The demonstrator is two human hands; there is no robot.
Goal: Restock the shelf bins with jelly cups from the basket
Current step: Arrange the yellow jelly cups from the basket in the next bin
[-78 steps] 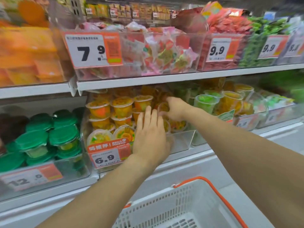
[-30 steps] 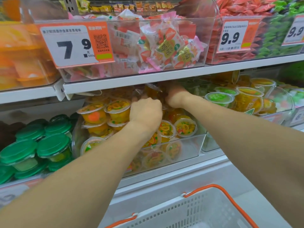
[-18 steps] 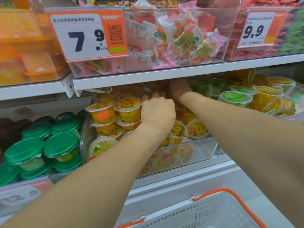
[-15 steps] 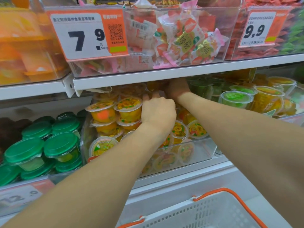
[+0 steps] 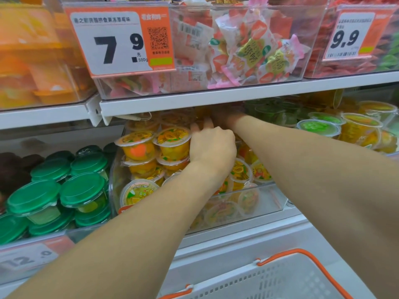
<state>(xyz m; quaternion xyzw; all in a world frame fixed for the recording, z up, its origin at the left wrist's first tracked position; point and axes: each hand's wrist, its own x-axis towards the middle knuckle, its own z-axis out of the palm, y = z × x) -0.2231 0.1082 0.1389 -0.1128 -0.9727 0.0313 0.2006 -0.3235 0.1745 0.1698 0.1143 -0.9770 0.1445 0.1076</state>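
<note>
**Both hands deep in the orange jelly bin**

The orange jelly cups (image 5: pixel 172 145) sat stacked in the clear bin (image 5: pixel 269 197) on the lower shelf, lids facing up and forward, several layers deep against the front wall. One cup (image 5: pixel 138 192) leaned face-out at the bin's lower left corner.

My left hand (image 5: pixel 212 149) was over the middle of that bin, fingers curled downward among the cups, its knuckles just beside the two top cups at the left. I could not tell whether it actually held a cup, since my fingers were hidden under the back of my hand. My right hand (image 5: pixel 226 117) reached further in, up under the edge of the upper shelf (image 5: pixel 237 93); shadow and the shelf lip covered most of it, so its grip could not be made out either. The two hands were close together, right just behind left.

To the right of my bin stood green and yellow cups (image 5: pixel 319 127) in a neighbouring bin. To the left were tubs with green lids (image 5: pixel 84 188), stacked, behind a blurred price tag (image 5: pixel 28 257). Above, a bin of pink wrapped sweets (image 5: pixel 248 50) carried a 7.9 label (image 5: pixel 121 42), and a 9.9 label (image 5: pixel 356 33) hung further right.

The white basket (image 5: pixel 280 279) with its orange rim sat below my forearms, at the bottom edge.
</note>
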